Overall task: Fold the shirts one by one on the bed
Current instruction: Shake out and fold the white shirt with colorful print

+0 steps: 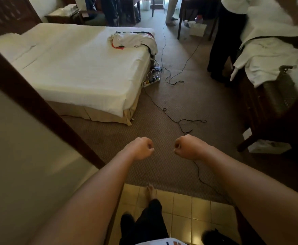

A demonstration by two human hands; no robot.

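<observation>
Left hand point(141, 147) and right hand point(187, 146) are fisted, holding nothing, well apart from the bed point(77, 68). Unfolded shirts point(132, 39) lie heaped at its far corner, likely awaiting folding.

A brown patterned carpet point(162, 110) was taken as the landmark. A white power strip point(151, 81) with several plugs was seen lying on it. Thin black cables point(181, 123) were seen trailing across the carpet in loose loops, from the strip toward its near edge. At that near edge the carpet was met by yellow floor tiles point(183, 204). At the carpet's right side a dark wooden cabinet point(268, 110) was draped with white cloth point(268, 55), and a white box point(268, 146) was noted at its foot. At the far end of the carpet, dark table legs point(179, 29) and a person's trouser legs point(173, 9) were observed.
</observation>
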